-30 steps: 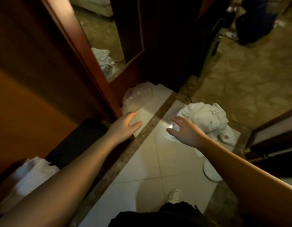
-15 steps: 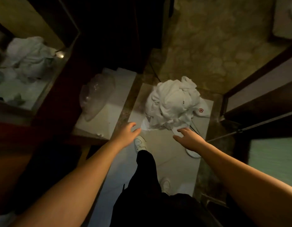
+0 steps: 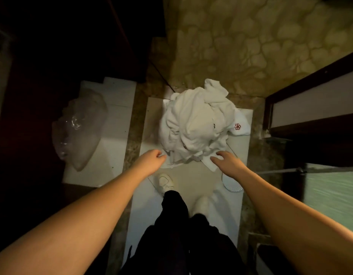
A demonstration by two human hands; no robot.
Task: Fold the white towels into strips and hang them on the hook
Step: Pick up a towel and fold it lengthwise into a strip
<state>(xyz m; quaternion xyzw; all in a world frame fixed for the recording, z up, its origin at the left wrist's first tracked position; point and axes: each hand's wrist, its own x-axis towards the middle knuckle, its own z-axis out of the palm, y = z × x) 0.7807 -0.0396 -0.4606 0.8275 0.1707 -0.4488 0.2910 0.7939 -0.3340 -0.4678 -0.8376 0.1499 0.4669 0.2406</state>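
Two hands [image 3: 151, 158] [image 3: 227, 160] at towel heap [image 3: 193, 128]

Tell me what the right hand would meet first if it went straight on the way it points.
Most likely the near edge of the towel pile; the right hand looks almost there, though depth is unclear.

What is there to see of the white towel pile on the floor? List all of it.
The white towel pile is a crumpled heap of soft, terry-looking cloth, unfolded, lying on a pale floor tile beside the patterned carpet. A flat corner at its right bears a small red flower emblem. Loose edges spread toward the person. The left hand reaches its near left edge, fingers curled at the cloth; the right hand hovers over the near right corner, fingers spread. Whether either hand grips cloth cannot be told.
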